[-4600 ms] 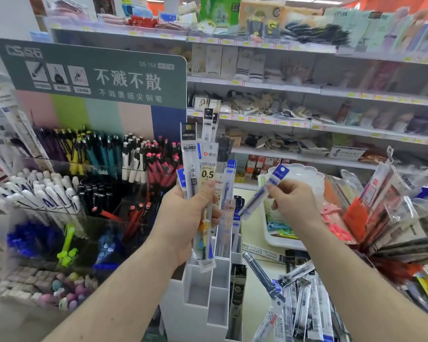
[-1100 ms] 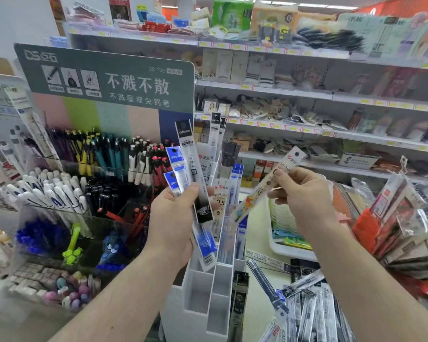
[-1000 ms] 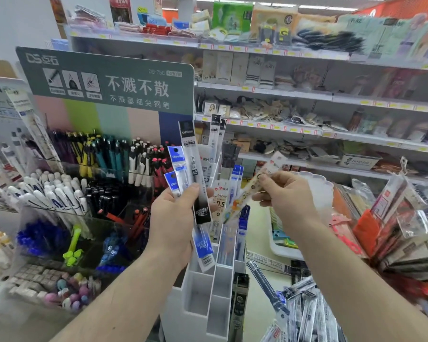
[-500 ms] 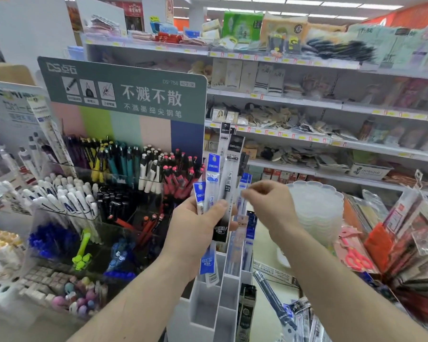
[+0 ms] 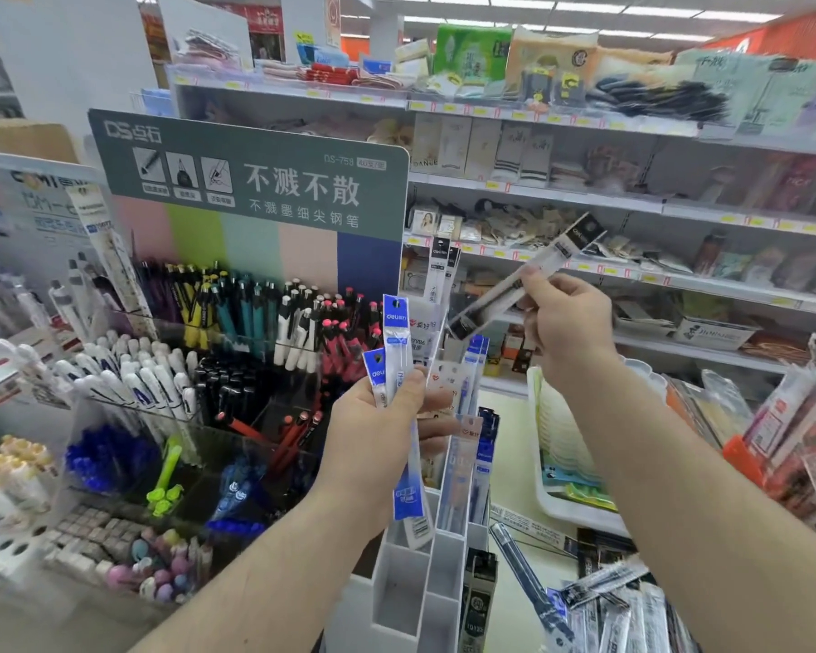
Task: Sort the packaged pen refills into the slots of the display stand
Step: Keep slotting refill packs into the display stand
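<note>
My left hand (image 5: 378,440) grips a small bunch of blue-topped refill packets (image 5: 396,341), held upright above the white display stand (image 5: 399,600). My right hand (image 5: 561,322) pinches a single black-ended refill packet (image 5: 524,280), tilted up to the right, apart from the bunch. Behind my hands, more packets (image 5: 472,393) stand in the stand's rear slots. Its front slots show no packets. A pile of loose refill packets (image 5: 618,615) lies at the lower right.
A tiered pen display (image 5: 236,313) with a green sign (image 5: 255,181) stands at the left. Store shelves (image 5: 632,205) run behind. A white tray (image 5: 557,464) sits right of the stand, and hanging packaged goods (image 5: 792,431) crowd the right edge.
My right hand has drawn the black-ended packet out of the bunch in my left hand and lifted it up to the right. The earlier patterned packet is no longer in my right hand.
</note>
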Motion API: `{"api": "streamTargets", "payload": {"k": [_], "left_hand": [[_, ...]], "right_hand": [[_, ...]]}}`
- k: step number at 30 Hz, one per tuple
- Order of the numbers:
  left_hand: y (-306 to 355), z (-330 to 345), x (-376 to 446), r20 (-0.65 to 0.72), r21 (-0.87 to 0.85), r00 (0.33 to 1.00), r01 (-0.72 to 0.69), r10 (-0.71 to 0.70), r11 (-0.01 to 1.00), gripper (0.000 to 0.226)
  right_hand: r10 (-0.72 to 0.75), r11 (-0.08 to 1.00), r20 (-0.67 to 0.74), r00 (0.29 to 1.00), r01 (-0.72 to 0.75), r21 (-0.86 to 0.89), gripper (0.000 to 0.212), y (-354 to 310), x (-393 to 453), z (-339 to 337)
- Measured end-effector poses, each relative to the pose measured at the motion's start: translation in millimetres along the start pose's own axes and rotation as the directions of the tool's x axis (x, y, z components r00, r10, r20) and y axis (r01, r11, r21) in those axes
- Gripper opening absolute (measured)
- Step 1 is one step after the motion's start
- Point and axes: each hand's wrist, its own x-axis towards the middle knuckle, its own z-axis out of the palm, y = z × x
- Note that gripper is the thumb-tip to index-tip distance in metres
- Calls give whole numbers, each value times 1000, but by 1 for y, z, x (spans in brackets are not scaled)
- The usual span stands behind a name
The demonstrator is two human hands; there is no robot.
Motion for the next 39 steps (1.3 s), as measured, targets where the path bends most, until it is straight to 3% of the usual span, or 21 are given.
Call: {"api": "streamTargets", "payload": {"k": [3, 7, 11, 15, 21, 25, 28, 31, 33, 35, 37, 39], "left_hand": [[3, 0, 2, 0, -8, 1000, 24, -24, 1000, 10], [3, -2, 3, 7, 2, 999, 43, -43, 999, 11], [3, -3, 2, 11, -9, 999, 44, -44, 999, 13], [3, -3, 2, 10, -18, 999, 33, -32, 999, 11], [1, -3, 2, -19, -30, 999, 31, -32, 999, 17], [0, -3, 2, 1, -36, 999, 40, -40, 999, 17], [-1, -2, 3, 25, -33, 999, 36, -35, 999, 11], [0, -2, 3, 66, -51, 997, 46, -42, 998, 7], [1, -2, 2, 95, -37, 994, 56, -52, 998, 9], [1, -3, 2, 119, 0, 991, 59, -58, 998, 11], [1, -3, 2, 141, 2, 987, 76, -76, 997, 14], [0, -2, 3, 109, 28, 990, 82, -84, 996, 17]], "right_hand": [[-98, 962, -6, 995, 93, -258, 30, 12, 30, 16], [-165, 864, 64, 984, 176, -472, 39, 29, 61, 40], [-113, 726, 199, 973, 218, -652, 32, 48, 75, 57], [-2, 600, 281, 960, 226, -768, 20, 61, 79, 68], [67, 554, 318, 946, 230, -800, 14, 62, 73, 68], [14, 654, 226, 974, 162, -739, 20, 46, 56, 50], [-66, 865, 114, 991, 114, -489, 39, 31, 20, 38], [31, 950, 257, 966, 52, -308, 39, 16, -25, 27], [98, 944, 444, 891, 58, -324, 26, 11, -51, 23], [130, 944, 542, 830, 64, -325, 15, 10, -64, 21], [137, 959, 529, 837, 22, -284, 10, 7, -63, 16], [119, 986, 425, 897, -55, -159, 12, 2, -51, 5]]}}
